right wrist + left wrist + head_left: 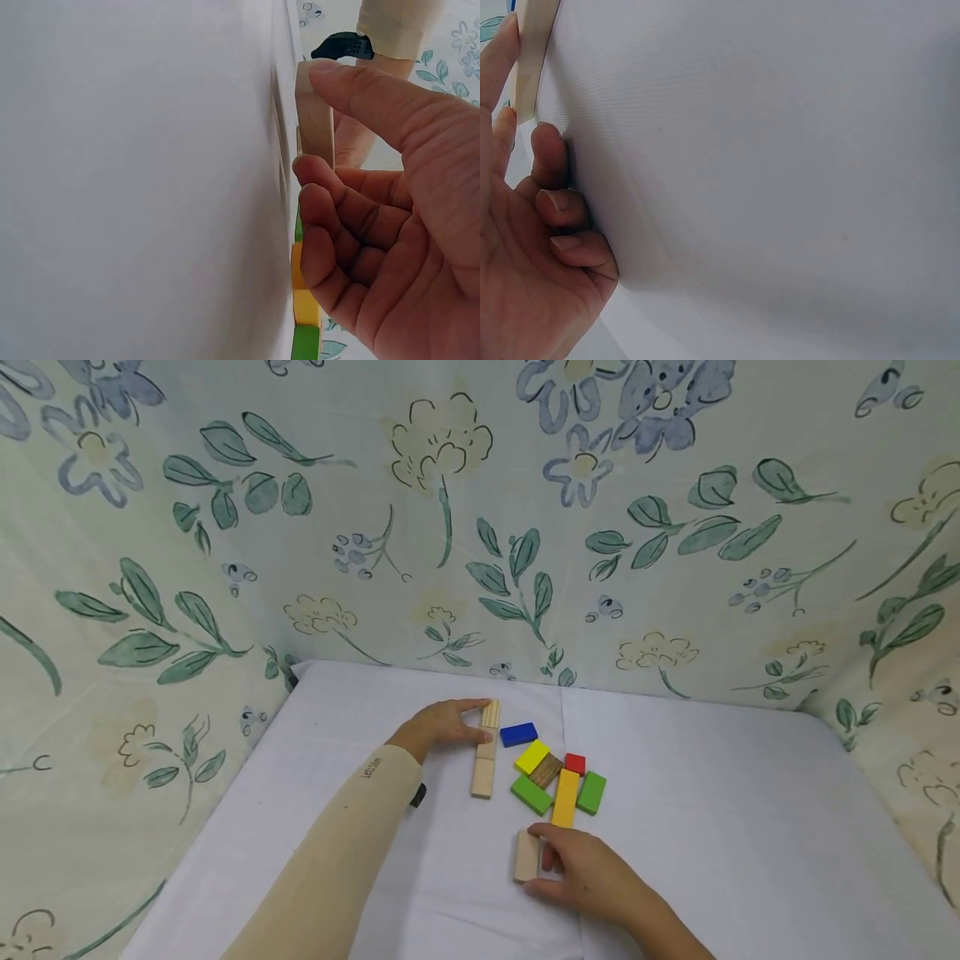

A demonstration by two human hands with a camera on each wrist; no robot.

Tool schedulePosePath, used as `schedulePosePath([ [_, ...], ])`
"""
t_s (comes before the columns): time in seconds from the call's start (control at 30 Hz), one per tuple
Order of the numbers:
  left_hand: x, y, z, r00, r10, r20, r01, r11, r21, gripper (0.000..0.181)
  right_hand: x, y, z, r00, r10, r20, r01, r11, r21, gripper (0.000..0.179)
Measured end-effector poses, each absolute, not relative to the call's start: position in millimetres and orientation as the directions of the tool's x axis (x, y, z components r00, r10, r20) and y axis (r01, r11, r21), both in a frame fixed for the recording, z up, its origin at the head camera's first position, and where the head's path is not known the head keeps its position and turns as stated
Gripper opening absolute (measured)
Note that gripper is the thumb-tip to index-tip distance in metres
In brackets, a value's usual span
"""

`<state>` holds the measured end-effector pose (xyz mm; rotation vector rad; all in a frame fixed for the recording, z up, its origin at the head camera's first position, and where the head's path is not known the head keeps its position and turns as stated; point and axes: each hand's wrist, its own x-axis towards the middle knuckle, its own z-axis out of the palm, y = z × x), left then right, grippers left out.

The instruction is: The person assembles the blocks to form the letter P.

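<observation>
In the head view a row of plain wooden blocks lies end to end on the white cloth. My left hand pinches the far part of this row between thumb and forefinger, and its other fingers curl beside the wood in the left wrist view. Nearer the front, my right hand grips a separate plain wooden block by its two ends. The right wrist view has the thumb on one end of that block and a fingertip at the other.
Right of the row lie a blue block, a yellow block, a brown block, a red block, an orange block and two green blocks. Behind the table hangs a floral curtain.
</observation>
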<state>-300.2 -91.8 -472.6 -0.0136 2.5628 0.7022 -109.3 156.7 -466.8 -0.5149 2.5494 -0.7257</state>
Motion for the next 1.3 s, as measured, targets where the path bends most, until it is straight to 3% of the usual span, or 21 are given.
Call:
schedulePosePath([
  [0.23,-300,-93,-472,-0.885,0.124,-0.449,-0.125,0.866,0.485,0.081,-116,141,-466,-0.823,-0.509,-0.253,-0.317,0.780,-0.539,0.067],
  [1.3,-296,-93,-466,-0.890,0.127,-0.439,-0.108,0.874,0.473,0.080,-145,97,-476,-0.801,-0.570,-0.181,-0.425,0.756,-0.498,0.067],
])
